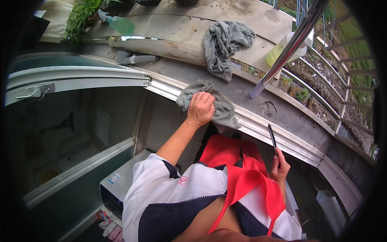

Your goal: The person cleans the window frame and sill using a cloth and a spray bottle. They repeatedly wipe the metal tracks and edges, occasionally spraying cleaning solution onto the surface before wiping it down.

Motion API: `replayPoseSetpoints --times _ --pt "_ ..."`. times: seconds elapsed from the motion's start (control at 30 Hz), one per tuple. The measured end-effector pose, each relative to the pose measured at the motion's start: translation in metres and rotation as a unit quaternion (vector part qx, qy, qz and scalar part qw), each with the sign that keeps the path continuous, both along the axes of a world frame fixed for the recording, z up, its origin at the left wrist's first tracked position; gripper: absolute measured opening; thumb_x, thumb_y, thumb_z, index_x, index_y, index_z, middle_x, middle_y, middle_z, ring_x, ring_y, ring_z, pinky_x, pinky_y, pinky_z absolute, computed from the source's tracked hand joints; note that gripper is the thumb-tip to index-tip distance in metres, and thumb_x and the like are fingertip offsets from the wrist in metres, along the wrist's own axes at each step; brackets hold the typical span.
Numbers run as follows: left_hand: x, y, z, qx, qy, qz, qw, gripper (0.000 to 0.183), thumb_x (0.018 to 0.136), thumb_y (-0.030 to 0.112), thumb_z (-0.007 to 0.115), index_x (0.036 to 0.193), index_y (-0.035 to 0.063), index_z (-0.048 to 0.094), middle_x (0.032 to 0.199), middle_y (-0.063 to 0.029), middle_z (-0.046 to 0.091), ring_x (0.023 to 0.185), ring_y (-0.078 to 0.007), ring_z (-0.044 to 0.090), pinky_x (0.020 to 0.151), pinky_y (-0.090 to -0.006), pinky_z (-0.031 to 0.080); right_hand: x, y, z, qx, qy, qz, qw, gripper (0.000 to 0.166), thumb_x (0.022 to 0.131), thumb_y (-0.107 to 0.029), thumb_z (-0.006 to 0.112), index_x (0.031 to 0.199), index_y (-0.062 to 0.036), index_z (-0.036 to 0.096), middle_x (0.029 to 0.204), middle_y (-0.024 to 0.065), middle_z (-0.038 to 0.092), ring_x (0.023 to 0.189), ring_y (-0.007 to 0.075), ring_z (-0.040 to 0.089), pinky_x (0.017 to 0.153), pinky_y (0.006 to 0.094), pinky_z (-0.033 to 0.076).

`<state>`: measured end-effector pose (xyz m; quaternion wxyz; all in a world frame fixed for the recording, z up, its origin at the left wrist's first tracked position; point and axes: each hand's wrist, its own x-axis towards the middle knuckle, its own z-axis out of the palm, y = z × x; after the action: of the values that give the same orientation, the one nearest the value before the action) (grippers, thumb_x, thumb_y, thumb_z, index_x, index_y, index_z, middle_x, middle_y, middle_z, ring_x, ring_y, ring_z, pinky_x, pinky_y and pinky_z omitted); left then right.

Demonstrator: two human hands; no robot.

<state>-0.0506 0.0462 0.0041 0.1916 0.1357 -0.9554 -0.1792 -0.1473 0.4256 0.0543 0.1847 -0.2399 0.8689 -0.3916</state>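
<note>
My left hand (201, 109) is closed on a grey rag (225, 110), its fingers bunched into the fabric. The rag lies draped over the white sliding-window track (257, 124) on the sill. Lower and to the right, my right hand (280, 167) grips a slim black tool (272, 135), perhaps a small brush, pinched between thumb and fingers. The tool's far tip points up toward the track; whether it touches is hard to tell. A second grey rag (225, 45) lies crumpled beyond the sill, hanging over a rounded pale rail (169, 50).
A green spray bottle (121, 24) lies by potted plants (83, 21). Right of the rags stand a yellow-green jug (275, 53) and a metal pole (285, 51), with a railing (323, 87) beyond. A sliding window frame (90, 75) with a latch (39, 90) is at left, above a white appliance (127, 172).
</note>
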Motion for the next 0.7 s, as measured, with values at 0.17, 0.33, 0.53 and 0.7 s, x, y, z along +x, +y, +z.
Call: replayPoseSetpoints --times 0.17,0.33,0.53,0.7 --pt "0.048 -0.133 0.004 -0.148 -0.141 0.11 0.973 0.008 0.075 0.008 0.056 0.079 0.0054 0.049 0.082 -0.0117 0.052 0.085 -0.0317 0.053 0.076 -0.0436 0.044 0.002 -0.008 0.002 0.0 -0.014 -0.003 1.0 0.033 0.087 0.005 0.056 0.119 -0.0011 0.062 0.1 0.0183 0.069 0.088 0.0248 0.07 0.073 0.0267 0.051" --pt "0.045 -0.156 0.005 -0.212 -0.169 0.188 0.944 0.001 0.082 0.004 0.051 0.082 0.0044 0.051 0.087 -0.0136 0.054 0.086 -0.0332 0.055 0.076 -0.0437 0.046 0.002 -0.008 -0.001 -0.034 0.003 -0.014 0.999 0.034 0.086 0.005 0.057 0.119 -0.002 0.062 0.101 0.0174 0.069 0.087 0.0244 0.07 0.071 0.0273 0.051" --pt "0.038 -0.023 -0.016 -0.102 -0.063 0.101 0.988 0.022 0.082 0.001 0.052 0.103 0.0005 0.058 0.109 -0.0155 0.059 0.104 -0.0343 0.054 0.09 -0.0449 0.041 0.0 0.004 0.006 -0.066 0.025 -0.071 0.995 0.035 0.084 0.002 0.061 0.118 -0.0053 0.062 0.083 0.0149 0.066 0.06 0.0203 0.062 0.057 0.0279 0.048" --pt "-0.041 0.104 0.006 0.062 -0.034 -0.137 0.988 0.022 0.074 -0.002 0.06 0.096 0.0027 0.061 0.104 -0.0131 0.06 0.1 -0.0321 0.056 0.085 -0.0414 0.044 0.012 0.057 0.009 -0.05 0.01 -0.171 0.984 0.035 0.084 0.002 0.061 0.118 -0.0049 0.063 0.085 0.0163 0.067 0.062 0.0216 0.062 0.06 0.0277 0.049"
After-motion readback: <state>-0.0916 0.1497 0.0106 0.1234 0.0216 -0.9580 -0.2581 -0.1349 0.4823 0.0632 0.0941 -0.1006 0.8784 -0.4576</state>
